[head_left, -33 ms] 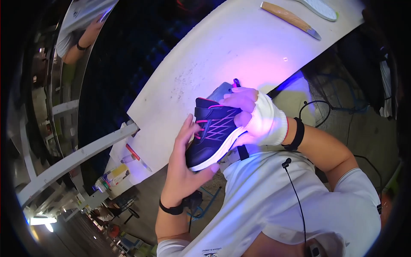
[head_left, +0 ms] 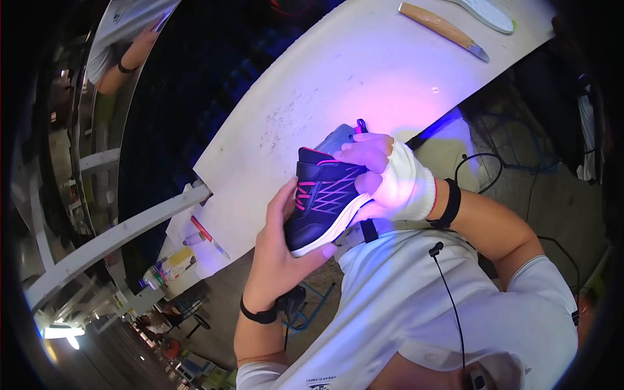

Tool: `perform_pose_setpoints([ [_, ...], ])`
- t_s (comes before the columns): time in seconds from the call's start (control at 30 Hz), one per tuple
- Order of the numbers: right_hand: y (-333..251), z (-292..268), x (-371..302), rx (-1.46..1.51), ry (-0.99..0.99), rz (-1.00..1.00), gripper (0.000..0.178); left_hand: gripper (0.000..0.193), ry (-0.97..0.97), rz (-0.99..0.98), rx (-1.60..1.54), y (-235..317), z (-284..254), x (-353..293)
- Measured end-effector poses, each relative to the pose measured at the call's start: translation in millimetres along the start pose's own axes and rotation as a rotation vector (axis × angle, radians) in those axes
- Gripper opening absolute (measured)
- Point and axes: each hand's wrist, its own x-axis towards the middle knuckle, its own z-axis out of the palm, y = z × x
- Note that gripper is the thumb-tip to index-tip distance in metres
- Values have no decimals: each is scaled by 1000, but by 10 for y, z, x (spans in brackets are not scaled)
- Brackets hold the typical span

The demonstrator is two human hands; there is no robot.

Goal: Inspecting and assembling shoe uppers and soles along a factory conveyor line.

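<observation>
I hold a dark sneaker with pink laces, criss-cross lines on its side and a white sole, over the table edge. Its toe points toward me and to the left. My left hand is closed around the toe, thumb along the sole and fingers on the far side, partly hidden. My right hand, in a white glove with bare fingertips, grips the side near the heel. A grey-blue form shows in the shoe's opening, beside a dark heel loop.
On the pale table lie a wooden-handled knife and a white sole-shaped piece at the far right. A red-handled blade and a plastic bottle lie at the left, near a pale curved bar.
My left fingers have moved off the laces to the shoe's far side, so the pink laces show more fully. The right hand keeps its hold.
</observation>
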Motion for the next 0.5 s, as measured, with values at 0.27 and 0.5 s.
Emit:
perform_pose_setpoints([
  [0.27,50,276,-122,-22,70,-49,51,102,29,-250,504,101,273,133],
  [0.5,-109,-202,-315,185,170,467,35,74,-215,32,114,464,-244,157],
])
